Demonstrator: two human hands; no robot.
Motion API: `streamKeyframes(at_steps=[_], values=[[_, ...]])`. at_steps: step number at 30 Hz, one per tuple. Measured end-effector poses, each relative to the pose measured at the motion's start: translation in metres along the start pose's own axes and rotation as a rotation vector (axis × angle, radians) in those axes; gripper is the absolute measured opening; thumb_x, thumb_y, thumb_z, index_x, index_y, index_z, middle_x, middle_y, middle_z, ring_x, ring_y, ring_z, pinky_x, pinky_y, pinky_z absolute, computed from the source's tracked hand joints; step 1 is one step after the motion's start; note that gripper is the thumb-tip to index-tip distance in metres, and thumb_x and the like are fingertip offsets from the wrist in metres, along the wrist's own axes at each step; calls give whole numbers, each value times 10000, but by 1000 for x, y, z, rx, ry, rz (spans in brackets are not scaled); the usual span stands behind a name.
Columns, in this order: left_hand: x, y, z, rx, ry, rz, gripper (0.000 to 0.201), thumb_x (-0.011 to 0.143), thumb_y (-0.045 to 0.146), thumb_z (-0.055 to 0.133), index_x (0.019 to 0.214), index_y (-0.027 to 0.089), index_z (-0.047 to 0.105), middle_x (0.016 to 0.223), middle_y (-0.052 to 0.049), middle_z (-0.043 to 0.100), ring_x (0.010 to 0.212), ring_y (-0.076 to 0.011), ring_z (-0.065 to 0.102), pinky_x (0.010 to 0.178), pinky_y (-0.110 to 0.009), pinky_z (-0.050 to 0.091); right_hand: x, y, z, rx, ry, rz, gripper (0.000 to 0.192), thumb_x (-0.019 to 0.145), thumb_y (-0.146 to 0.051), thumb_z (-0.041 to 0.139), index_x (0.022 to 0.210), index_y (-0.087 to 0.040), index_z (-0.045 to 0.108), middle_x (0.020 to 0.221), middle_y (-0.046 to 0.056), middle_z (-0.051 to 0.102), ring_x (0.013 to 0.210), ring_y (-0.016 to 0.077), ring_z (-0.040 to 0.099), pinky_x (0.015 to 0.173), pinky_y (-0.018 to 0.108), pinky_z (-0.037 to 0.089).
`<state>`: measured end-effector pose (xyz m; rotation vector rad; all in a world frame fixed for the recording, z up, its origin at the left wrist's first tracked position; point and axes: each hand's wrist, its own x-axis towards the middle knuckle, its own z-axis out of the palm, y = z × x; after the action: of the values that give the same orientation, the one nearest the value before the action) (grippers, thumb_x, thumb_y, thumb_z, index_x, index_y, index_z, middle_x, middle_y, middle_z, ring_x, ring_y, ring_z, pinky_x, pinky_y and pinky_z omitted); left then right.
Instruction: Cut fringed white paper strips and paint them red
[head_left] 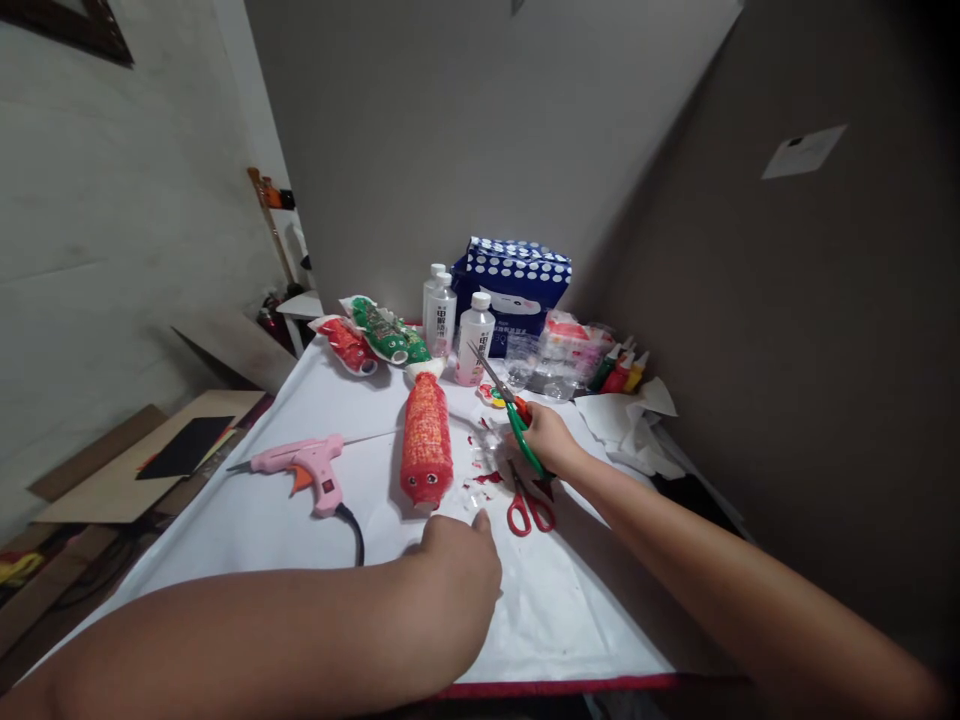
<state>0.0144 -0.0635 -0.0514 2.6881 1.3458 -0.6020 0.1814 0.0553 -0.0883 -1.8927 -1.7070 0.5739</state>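
My right hand [551,440] grips a pair of scissors [517,418] by green and orange handles, blades pointing up and away to the left. My left hand [461,560] is closed, palm down near the table's front. Its thumb tip shows, but its other fingers are curled out of sight, hiding whatever they hold. Just past it lies a red painted bottle fish [427,440] with stuck-on eyes. Red-handled scissors [529,510] rest on the white cloth between my hands. Beside them are red scraps [489,478] and clear plastic bits [480,498].
A pink glue gun [300,465] with a black cord lies left. Behind are red [345,345] and green [379,330] bottle fish, white-capped bottles [475,340] and a blue bag [517,285]. Paint bottles [619,370] and crumpled tissue [630,420] sit at right.
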Motion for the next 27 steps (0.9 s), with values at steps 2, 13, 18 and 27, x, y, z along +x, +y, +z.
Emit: streamKeyframes(at_steps=[2,13,18,27], values=[[-1,0,-2,-7,10,12,511,832,258,595,1325,130,570,742,-212,709,726,-335,675,624,-385,457,-1,2,-5,67,-6,-5,224,936,-300,594,1083,-133,619,1050,55,650,877,194,651,756,369,557],[-8,-73,-64,-379,431,-52,491,805,625,534,1013,206,684,717,-58,687,676,-244,634,547,-287,371,-38,7,-56,612,-383,-160,230,687,-304,696,782,-199,515,649,-28,592,535,136,548,505,248,429],[5,-75,-60,-700,210,54,448,773,600,580,938,202,704,591,5,619,532,-150,537,460,-233,300,-64,-5,-54,715,-682,-208,249,695,-317,694,774,-193,493,660,0,624,560,164,594,516,265,462],[14,-68,-61,-1088,-76,102,333,846,435,518,679,162,607,429,50,466,396,-89,379,430,-204,277,-82,-10,-41,964,-460,-158,276,773,-303,704,839,-200,457,669,-46,560,495,97,520,493,229,423]])
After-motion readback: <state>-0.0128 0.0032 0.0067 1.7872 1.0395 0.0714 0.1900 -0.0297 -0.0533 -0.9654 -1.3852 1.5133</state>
